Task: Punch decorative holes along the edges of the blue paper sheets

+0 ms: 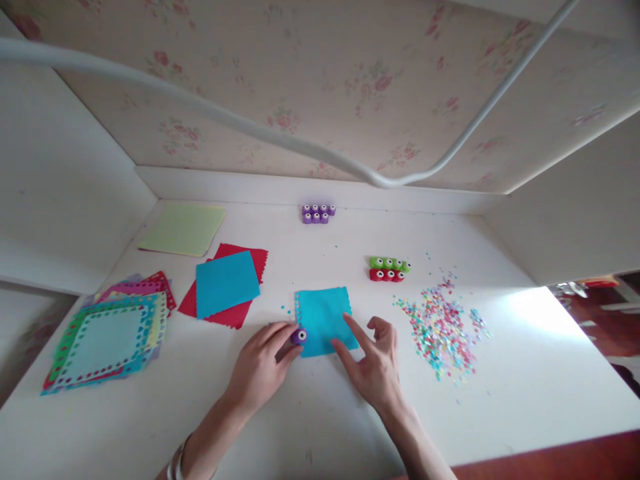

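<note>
Here you are at the smooth white tabletop (305, 437), a pale band (176, 459) round your left wrist, both hands at work over the same piece. Your left hand (260, 363) has its thumb and fingers clamped on a small, rounded purple punch (299, 337) with a white-ringed dark button, and that punch sits right at the lower left edge of a bright blue square paper sheet (324, 321). The sheet lies flat in front of you, between your hands, a row of little holes running down its left edge above the punch. Your right hand (375, 363) is spread, thumb and index finger apart, their tips on the sheet's right side, pinching nothing.

Out to the left lies a fanned pile of multicoloured paper sheets with punched borders (105, 343); over on the right, a loose scatter of multicoloured paper confetti (445, 330). Further on, a plain blue sheet (227, 285) rests across red paper (237, 317). Across from it stand a red row of punches (387, 275) and, just behind, a green row of punches (389, 263). Deeper still, pale green paper (185, 229) lies at left, and a purple cluster of punches (316, 215) stands near the back panel (260, 185).
</note>
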{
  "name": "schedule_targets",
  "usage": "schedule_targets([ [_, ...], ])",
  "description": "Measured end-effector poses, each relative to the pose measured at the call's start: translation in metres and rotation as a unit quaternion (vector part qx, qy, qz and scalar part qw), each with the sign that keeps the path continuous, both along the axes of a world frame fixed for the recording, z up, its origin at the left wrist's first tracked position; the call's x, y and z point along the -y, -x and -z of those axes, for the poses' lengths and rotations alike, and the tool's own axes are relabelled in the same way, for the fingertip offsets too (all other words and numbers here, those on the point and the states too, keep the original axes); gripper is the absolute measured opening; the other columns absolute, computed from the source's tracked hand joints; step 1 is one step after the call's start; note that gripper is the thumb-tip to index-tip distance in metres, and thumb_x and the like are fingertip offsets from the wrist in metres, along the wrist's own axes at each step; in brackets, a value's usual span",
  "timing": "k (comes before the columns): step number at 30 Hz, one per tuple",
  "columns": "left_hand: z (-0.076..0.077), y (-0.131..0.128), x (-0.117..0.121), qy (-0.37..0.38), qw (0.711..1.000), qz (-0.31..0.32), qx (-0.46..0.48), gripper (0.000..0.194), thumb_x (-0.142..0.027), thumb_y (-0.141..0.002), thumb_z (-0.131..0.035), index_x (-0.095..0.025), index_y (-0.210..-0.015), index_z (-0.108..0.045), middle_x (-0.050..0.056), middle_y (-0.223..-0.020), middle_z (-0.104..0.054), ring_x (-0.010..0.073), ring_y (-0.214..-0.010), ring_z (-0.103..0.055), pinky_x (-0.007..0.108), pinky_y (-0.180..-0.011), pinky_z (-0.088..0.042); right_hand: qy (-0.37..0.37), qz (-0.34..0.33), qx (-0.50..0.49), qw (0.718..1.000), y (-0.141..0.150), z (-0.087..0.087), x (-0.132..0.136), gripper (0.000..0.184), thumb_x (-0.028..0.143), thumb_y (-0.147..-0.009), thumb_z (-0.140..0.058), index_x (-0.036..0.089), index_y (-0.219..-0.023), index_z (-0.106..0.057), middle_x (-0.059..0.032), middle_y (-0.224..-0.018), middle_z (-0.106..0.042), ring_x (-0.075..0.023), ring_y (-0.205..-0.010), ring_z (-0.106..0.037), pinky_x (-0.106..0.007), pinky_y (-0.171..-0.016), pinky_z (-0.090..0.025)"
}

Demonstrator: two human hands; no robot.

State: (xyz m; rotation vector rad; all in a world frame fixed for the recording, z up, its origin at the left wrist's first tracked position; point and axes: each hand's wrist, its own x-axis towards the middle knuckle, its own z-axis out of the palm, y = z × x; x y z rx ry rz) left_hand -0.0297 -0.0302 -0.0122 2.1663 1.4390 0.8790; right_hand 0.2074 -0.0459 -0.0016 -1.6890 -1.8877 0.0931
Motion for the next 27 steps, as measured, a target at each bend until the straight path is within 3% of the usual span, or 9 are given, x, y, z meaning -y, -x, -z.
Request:
schedule_targets([
  [6, -0.003, 0.002, 0.002, 0.009, 1.0, 0.016, -0.004, 0.026, -0.03, -0.093, -0.06, -0.024, -0.118, -0.065, 0.008, -0.109, -0.071, 0.0214, -0.099, -0.068, 0.035, -0.089, -0.058, 0.043, -0.14, 0.074, 0.986, 0.003, 0.002, -0.01, 0.035, 0.032, -0.093, -0.059, 0.028, -0.128, -0.063, -0.0088, -0.135, -0.059, -0.0304, -0.123, -0.052, -0.056, -0.108, -0.036],
  [27, -0.005, 0.004, -0.001, 0.036, 0.999, 0.023, 0.0, 0.029, -0.025, -0.09, -0.066, -0.024, -0.118, -0.063, 0.006, -0.107, -0.071, 0.0199, -0.098, -0.068, 0.033, -0.089, -0.057, 0.071, -0.148, 0.065, 0.984, 0.0, 0.004, -0.013, 0.04, 0.033, -0.088, -0.066, 0.029, -0.127, -0.063, -0.0058, -0.137, -0.06, -0.0316, -0.124, -0.054, -0.058, -0.111, -0.032],
])
